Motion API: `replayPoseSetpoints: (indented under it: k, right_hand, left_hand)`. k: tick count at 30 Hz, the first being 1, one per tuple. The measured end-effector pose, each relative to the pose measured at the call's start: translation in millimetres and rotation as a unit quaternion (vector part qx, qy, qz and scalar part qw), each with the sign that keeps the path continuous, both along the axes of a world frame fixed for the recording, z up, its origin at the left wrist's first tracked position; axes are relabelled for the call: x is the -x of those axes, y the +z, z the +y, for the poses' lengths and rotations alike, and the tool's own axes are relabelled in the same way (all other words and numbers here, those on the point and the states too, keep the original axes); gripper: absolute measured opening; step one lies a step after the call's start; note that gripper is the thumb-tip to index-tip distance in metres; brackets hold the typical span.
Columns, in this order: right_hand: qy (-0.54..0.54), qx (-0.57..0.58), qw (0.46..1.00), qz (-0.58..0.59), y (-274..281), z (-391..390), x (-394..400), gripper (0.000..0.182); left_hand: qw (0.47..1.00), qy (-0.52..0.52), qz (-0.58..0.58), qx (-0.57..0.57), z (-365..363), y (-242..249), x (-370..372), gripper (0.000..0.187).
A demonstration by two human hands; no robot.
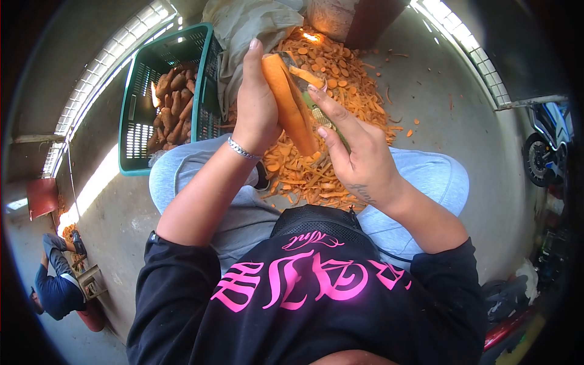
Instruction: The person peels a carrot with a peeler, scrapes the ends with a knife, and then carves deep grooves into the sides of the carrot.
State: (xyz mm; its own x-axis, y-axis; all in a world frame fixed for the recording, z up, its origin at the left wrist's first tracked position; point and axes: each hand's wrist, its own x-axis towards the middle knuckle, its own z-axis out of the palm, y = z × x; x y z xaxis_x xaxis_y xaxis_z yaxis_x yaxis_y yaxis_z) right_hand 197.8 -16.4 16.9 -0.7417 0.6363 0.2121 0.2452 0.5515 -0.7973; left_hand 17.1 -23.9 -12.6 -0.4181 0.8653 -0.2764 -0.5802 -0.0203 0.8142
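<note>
My left hand (258,103) is raised in front of me, wrapped round a thick carrot (286,100) with bright orange, bare sides. The carrot is tilted, its narrower end pointing down toward my lap. Close against its right side, my right hand (362,149) grips a green-handled peeler (322,117), mostly hidden by the fingers and the carrot. An orange strip (308,77) sticks out by the peeler and my fingertips. Under both hands lies a wide heap of carrot peelings and slices (359,103) on the floor.
A green plastic crate (210,79) of unpeeled carrots (175,106) stands at my left knee. Behind it is a pale sack (240,24). Another person (58,280) sits at the far left. A motorbike (544,146) is parked at the right.
</note>
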Motion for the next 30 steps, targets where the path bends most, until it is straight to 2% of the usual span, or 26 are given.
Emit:
replayPoseSetpoints:
  k: [5, 17, 23, 26, 30]
  right_hand:
    - [0.000, -0.018, 1.000, 0.009, -7.3, -0.7, -2.0, 0.051]
    - [0.010, -0.026, 0.999, 0.032, -10.9, -1.2, 2.6, 0.050]
    - [0.006, -0.013, 1.000, 0.023, -7.7, -2.3, 0.3, 0.052]
    - [0.014, 0.004, 1.000, 0.011, -5.6, -5.5, -4.5, 0.052]
    - [0.012, -0.032, 0.999, 0.022, -12.3, -7.7, -6.2, 0.051]
  left_hand:
    - [0.999, 0.031, -0.018, -0.036, 4.8, -0.1, 2.2, 0.056]
    - [0.998, 0.023, -0.043, -0.028, 4.5, 1.4, 3.5, 0.055]
    - [0.999, 0.030, 0.003, -0.025, 5.5, 1.0, 6.1, 0.056]
    - [0.998, 0.035, -0.028, -0.036, 9.2, 3.3, 18.6, 0.056]
    - [0.998, 0.049, 0.017, -0.035, 6.2, 13.7, 19.8, 0.059]
